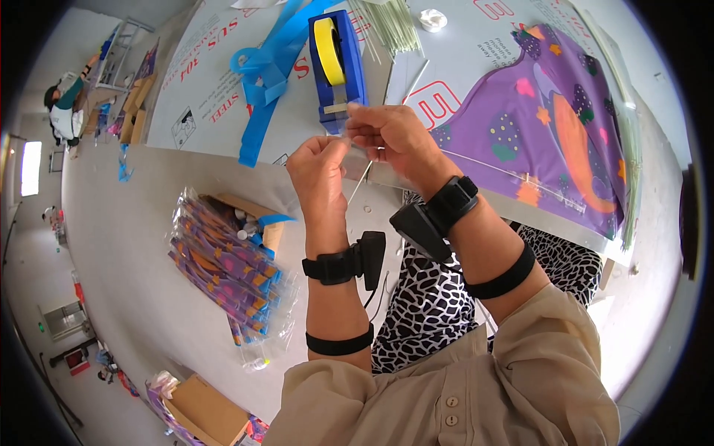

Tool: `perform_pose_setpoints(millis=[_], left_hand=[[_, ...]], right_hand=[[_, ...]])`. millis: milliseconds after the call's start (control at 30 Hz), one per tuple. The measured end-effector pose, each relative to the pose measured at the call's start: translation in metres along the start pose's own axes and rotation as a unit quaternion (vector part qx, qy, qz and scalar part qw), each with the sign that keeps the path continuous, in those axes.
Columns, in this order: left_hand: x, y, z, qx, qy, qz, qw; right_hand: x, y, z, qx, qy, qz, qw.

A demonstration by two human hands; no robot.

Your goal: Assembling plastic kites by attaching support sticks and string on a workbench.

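Observation:
My left hand and my right hand meet at the table's near edge, fingers closed in pinches. Between their fingertips is a small piece of clear tape, partly hidden by the fingers. Just beyond them stands a blue tape dispenser with a yellow-cored roll. A thin white rod runs below my hands and sticks out past the table edge. To the right of my right hand lies a purple printed fabric sheet with colourful shapes, one thin rod along its near edge.
Blue ribbon lies left of the dispenser; a bundle of thin pale rods and a crumpled white piece lie beyond it. On the floor are bagged purple prints and an open cardboard box. Another person is far left.

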State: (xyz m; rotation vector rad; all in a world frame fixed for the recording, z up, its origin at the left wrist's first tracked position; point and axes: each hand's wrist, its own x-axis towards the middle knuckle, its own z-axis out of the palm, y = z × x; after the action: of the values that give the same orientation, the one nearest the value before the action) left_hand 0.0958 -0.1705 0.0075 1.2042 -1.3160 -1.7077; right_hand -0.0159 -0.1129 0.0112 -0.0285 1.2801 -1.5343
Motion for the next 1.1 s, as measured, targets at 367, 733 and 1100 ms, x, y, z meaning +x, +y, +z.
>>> perform_pose_setpoints(millis=[367,733,1100], left_hand=[[0.014,0.009,0.000,-0.037,0.025,-0.060,0.997],[0.027,0.013,0.011,-0.018,0.003,-0.030,0.999],[0.004,0.041,0.001,-0.096,-0.048,-0.066,0.992]], right_hand=[[0.004,0.013,0.003,0.078,-0.023,0.028,0.996],[0.005,0.010,0.004,0.017,-0.005,-0.080,0.997],[0.018,0.019,0.005,0.055,-0.003,-0.084,0.995]])
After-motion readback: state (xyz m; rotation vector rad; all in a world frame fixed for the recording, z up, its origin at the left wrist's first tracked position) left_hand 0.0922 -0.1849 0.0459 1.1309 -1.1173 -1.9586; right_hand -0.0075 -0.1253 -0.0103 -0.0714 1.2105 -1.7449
